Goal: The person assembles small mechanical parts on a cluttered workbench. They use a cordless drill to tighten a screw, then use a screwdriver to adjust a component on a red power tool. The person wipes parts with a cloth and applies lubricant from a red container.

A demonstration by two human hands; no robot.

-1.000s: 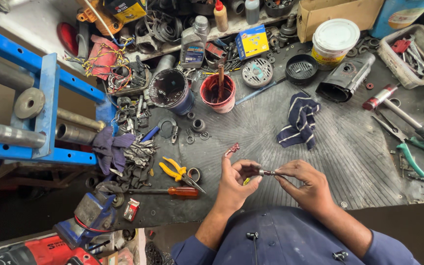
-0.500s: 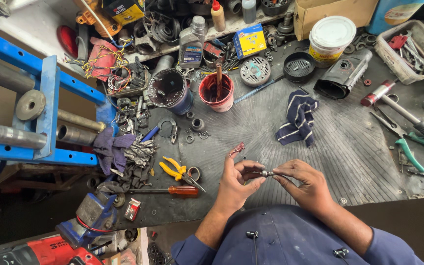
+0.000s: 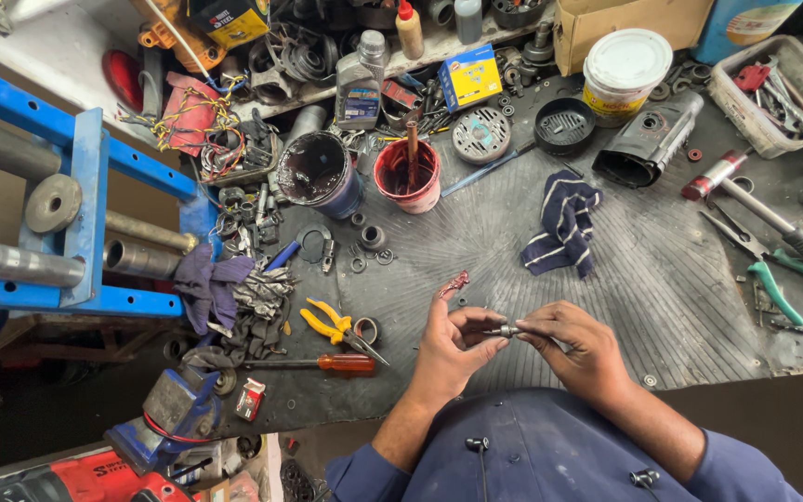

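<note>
Both of my hands meet just above the near edge of a dark ribbed rubber mat. My left hand and my right hand pinch a small metal part between their fingertips, one hand at each end. The left index finger sticks up and is smeared with red grease. Yellow-handled pliers and an orange-handled screwdriver lie on the mat to the left of my left hand. A striped dark blue cloth lies beyond my hands.
A red tub with a stick in it and a dark tub stand at the back. Green-handled pliers and a hammer lie right, near a tray of tools. A blue metal frame and blue vise stand left.
My hands stay together at the mat's near edge. The fingers have shifted slightly around the small metal part; nothing else has moved.
</note>
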